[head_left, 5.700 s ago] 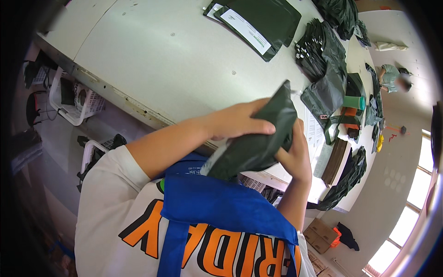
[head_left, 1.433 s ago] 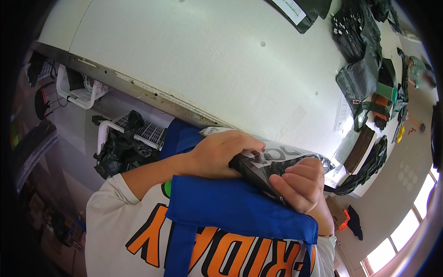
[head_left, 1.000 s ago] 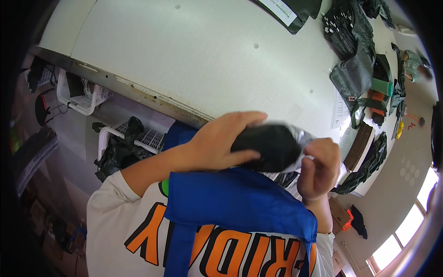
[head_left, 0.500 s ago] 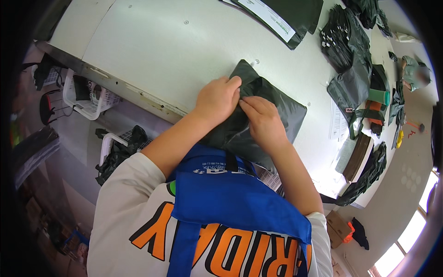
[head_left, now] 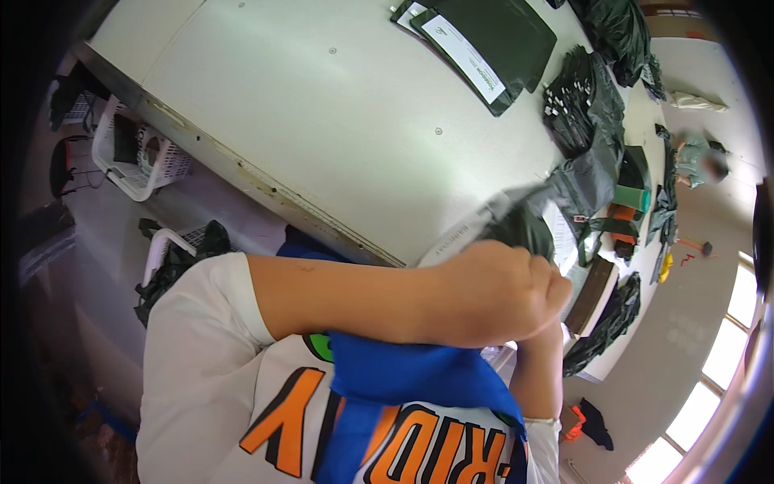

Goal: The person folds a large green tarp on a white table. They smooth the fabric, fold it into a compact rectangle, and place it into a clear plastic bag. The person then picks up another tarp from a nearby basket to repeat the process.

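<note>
My left arm reaches across my body to the right, and my left hand (head_left: pixel 516 290) is closed at the table's near edge. A black plastic mailing bag (head_left: pixel 520 230), smeared by motion, comes out from behind the fist, with a pale printed strip along one side. The fist appears to grip this bag, though its fingertips are hidden. My right forearm (head_left: pixel 538 375) rises to the same spot. Behind the left fist my right hand is hidden, so its fingers do not show.
Flat black mailing bags (head_left: pixel 492 48) with white labels lie at the table's far side. More black bags (head_left: pixel 576 113) are heaped at the right, near a green roll (head_left: pixel 632 198). White baskets (head_left: pixel 145 181) stand below the left edge. Another person (head_left: pixel 692 159) is far right.
The bag has shifted right and its pale strip has come into view. My left hand has swung right and down, crossing in front of my right hand, which is now hidden.
</note>
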